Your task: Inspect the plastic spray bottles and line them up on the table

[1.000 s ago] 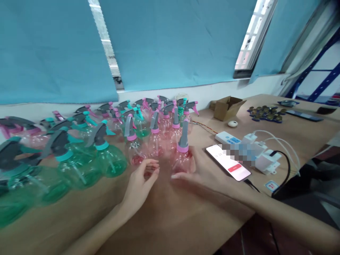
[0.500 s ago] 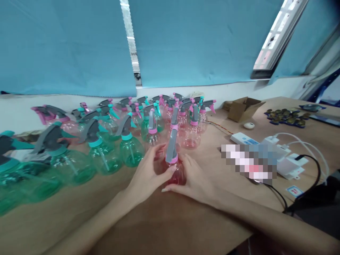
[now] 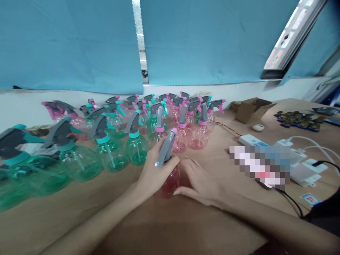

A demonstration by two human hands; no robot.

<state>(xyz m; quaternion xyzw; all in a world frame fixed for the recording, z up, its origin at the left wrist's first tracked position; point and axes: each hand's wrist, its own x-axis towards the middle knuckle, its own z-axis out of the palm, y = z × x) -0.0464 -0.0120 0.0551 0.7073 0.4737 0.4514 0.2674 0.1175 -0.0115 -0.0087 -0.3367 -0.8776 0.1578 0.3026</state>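
Observation:
A pink spray bottle with a grey and pink trigger head stands on the table in front of me. My left hand is wrapped around its neck, just under the head, with the thumb across the front. Cupped against the right side of its round body is my right hand; its thumb lies low at the front and its fingers reach round behind. The fingertips of both hands are partly hidden. Just behind the held bottle stand more pink spray bottles.
Green spray bottles line the left side. To the right lie a white power strip with chargers and cables, an open cardboard box, a small white oval object and a pile of round brownish pieces. Blue curtains hang behind.
The bottle's head has turned and leans more to the left at the near end. My left hand has moved up from the bottle's body to its neck. The view has shifted slightly left.

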